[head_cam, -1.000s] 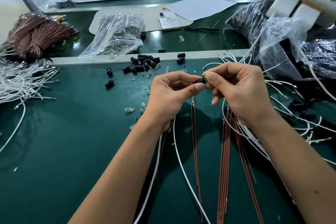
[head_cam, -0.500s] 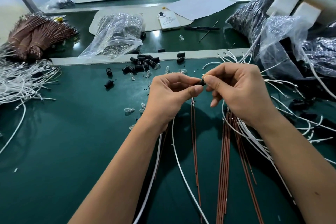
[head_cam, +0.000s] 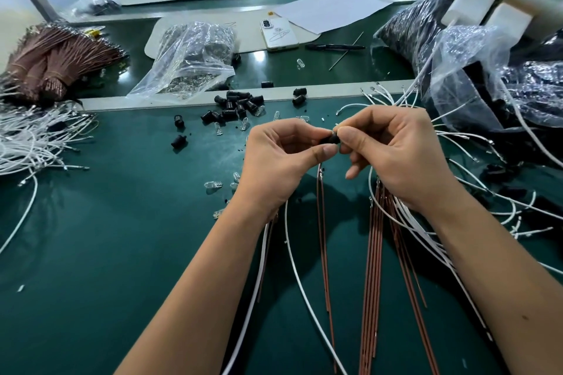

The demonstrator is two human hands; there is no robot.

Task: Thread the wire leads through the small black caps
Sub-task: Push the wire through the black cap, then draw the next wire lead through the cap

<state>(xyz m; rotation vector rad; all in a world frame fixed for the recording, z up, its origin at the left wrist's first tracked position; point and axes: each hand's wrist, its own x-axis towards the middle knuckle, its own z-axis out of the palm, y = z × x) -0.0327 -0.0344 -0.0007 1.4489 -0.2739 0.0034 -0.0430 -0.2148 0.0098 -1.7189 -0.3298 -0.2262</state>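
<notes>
Both hands, left [head_cam: 275, 161] & right [head_cam: 396, 155], pinching black cap [head_cam: 329, 139].

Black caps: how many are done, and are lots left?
Finished ones can't be told apart here. In hand: both the left hand and right hand pinch one black cap. Left: a pile of loose caps and many brown wires.

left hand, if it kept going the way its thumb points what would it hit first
Almost at once the right hand: the left hand points its thumb rightward at the small black cap both hands pinch, with the right fingertips just beyond it. Depth looks matched, though one view cannot confirm that.
</notes>
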